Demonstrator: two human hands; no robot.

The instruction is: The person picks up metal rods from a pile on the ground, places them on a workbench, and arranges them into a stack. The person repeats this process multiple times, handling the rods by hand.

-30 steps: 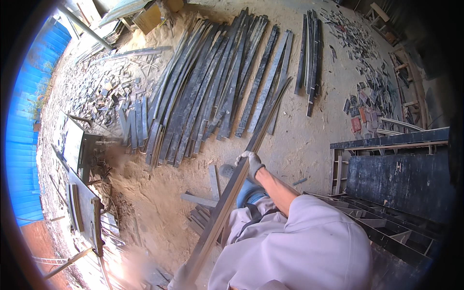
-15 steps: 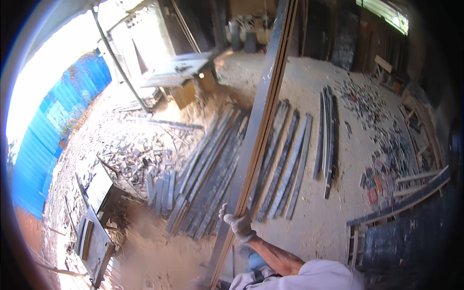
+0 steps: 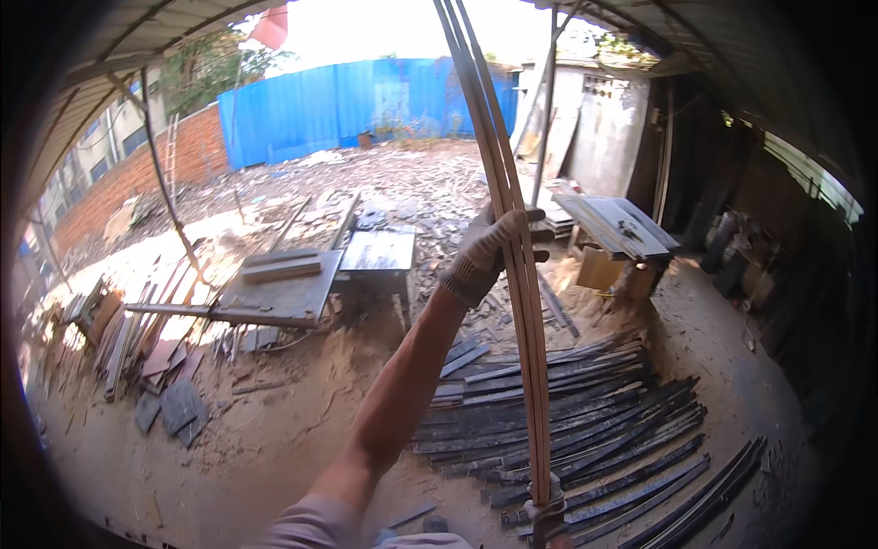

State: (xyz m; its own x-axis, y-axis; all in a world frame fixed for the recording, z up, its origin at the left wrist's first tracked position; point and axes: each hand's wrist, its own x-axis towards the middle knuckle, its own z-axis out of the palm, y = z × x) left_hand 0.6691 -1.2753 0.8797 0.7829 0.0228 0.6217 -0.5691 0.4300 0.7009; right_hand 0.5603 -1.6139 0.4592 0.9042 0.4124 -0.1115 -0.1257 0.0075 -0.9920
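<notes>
A bundle of several long, thin wooden strips (image 3: 524,311) stands steeply tilted in front of me, running from beyond the top edge to the bottom. My left hand (image 3: 489,247), in a pale knitted glove, is closed round the strips at about mid-length, its fingertips showing on their right side. Lower down, my right hand (image 3: 547,511), also gloved, grips the same strips near the bottom edge of the picture. The strips' ends lie outside the view. Just behind them, rows of dark planks (image 3: 567,412) lie on the sandy ground.
A worktable (image 3: 283,285) with stacked boards stands at left, beside a light-topped table (image 3: 377,252). Another table (image 3: 622,224) is at right behind the planks. Scrap wood (image 3: 430,183) litters the ground up to a blue metal fence (image 3: 357,105). A metal post (image 3: 547,110) rises beyond the strips.
My view has swung left, toward the fence and the worktables. The strips have turned with me, and my left hand, unseen before, now shows on them above my right.
</notes>
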